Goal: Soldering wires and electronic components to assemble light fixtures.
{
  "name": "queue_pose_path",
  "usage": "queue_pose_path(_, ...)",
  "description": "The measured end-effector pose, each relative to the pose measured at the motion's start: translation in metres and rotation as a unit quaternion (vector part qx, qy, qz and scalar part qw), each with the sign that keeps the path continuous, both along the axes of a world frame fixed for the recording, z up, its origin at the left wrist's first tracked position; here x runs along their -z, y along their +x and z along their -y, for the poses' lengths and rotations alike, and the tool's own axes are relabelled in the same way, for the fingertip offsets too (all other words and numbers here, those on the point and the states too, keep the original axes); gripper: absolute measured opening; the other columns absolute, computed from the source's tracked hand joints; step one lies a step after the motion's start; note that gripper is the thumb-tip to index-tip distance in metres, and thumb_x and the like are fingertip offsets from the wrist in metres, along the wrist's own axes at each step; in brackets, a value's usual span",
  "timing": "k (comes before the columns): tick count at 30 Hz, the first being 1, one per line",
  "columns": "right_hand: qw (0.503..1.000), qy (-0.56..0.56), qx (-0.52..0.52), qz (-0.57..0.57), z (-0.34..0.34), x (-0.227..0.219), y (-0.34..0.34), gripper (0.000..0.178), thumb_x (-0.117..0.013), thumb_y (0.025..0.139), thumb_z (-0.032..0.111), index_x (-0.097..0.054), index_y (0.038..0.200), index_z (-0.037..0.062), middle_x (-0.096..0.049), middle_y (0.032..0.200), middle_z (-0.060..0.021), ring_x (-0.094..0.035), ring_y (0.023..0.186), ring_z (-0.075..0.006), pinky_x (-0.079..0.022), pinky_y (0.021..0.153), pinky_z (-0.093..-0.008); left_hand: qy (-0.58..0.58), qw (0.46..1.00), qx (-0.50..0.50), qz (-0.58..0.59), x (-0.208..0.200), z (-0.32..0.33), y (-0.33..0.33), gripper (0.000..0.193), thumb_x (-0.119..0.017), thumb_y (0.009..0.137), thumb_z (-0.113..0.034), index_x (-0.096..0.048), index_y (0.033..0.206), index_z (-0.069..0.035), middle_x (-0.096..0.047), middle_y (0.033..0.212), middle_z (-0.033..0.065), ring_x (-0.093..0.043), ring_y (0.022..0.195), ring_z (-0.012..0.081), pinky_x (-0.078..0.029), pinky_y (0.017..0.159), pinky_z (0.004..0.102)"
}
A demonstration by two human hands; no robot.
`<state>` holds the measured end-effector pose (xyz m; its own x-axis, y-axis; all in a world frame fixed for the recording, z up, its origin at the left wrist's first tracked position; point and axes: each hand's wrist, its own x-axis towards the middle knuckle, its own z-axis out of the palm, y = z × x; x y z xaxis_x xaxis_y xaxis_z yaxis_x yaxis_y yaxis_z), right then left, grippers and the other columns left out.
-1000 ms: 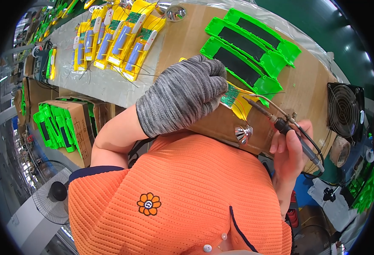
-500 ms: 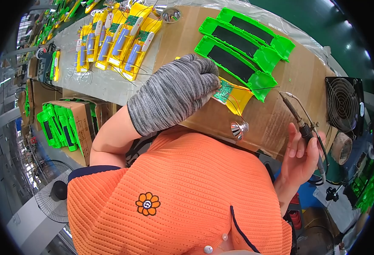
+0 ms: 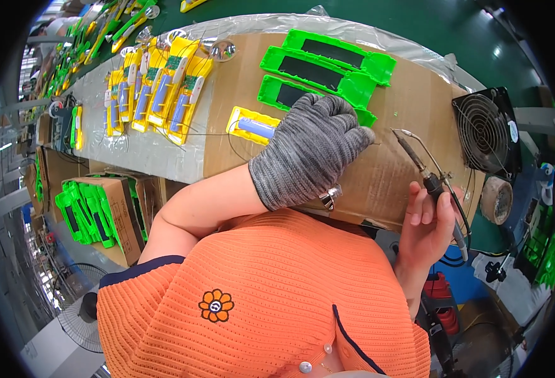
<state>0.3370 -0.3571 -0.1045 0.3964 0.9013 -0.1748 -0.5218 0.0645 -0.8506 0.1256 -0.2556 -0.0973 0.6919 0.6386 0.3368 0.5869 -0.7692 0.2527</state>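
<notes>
Left hand (image 3: 312, 154): knit grey glove, grip curled over a green plastic tray (image 3: 318, 99); contents hidden.
Right hand (image 3: 427, 223): bare, grip closed around slim soldering iron (image 3: 419, 167).
Surface (image 3: 384, 126): brown cardboard.

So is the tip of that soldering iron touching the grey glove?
Apart. In the head view, bare cardboard shows between the soldering iron tip and the gloved left hand. The right hand holds the iron off to the side.
</notes>
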Motion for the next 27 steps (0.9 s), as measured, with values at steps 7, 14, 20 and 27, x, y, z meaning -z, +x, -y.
queue_pose_path(7,0.997,0.038,-0.067,0.008,-0.016,-0.002,-0.011,0.010,-0.054,0.095,0.008,-0.046,0.100,0.0049,-0.048,0.065,-0.0041,-0.054,0.057,-0.0166,-0.048,0.096,-0.0469,-0.084,0.982,-0.101,0.133,-0.035,0.002,-0.041,0.021,-0.071,0.078,-0.009,-0.070,0.097,-0.019,-0.068,0.096,0.0013,-0.060,0.107,0.0245,-0.045,0.092,0.0374)
queue_pose_path(14,0.991,0.038,-0.131,0.020,-0.049,0.004,-0.035,0.017,-0.060,0.093,0.004,-0.045,0.100,0.0035,-0.056,0.071,-0.0076,-0.060,0.063,-0.0190,-0.054,0.084,-0.0403,-0.264,0.922,-0.210,0.188,-0.003,-0.023,-0.068,0.013,-0.066,0.084,-0.003,-0.069,0.096,-0.003,-0.070,0.090,0.0058,-0.066,0.087,0.0124,-0.053,0.079,0.0274)
queue_pose_path(20,0.977,-0.013,-0.172,0.121,-0.031,-0.003,-0.007,0.013,-0.058,0.090,-0.001,-0.045,0.095,0.0011,-0.054,0.064,-0.0080,-0.057,0.052,-0.0173,-0.053,0.054,-0.0312,-0.217,0.970,-0.028,0.103,-0.007,-0.036,-0.056,0.014,-0.074,0.081,-0.010,-0.071,0.093,-0.004,-0.066,0.083,0.0110,-0.065,0.079,0.0290,-0.053,0.071,0.0354)
queue_pose_path(27,0.972,-0.060,-0.200,0.103,-0.038,-0.003,-0.005,0.014,-0.059,0.091,-0.001,-0.046,0.096,-0.0002,-0.058,0.066,-0.0104,-0.059,0.054,-0.0170,-0.055,0.056,-0.0316,-0.267,0.960,0.073,0.040,-0.008,-0.063,-0.055,0.011,-0.072,0.079,-0.006,-0.072,0.090,-0.005,-0.061,0.080,0.0098,-0.064,0.077,0.0282,-0.052,0.069,0.0349)
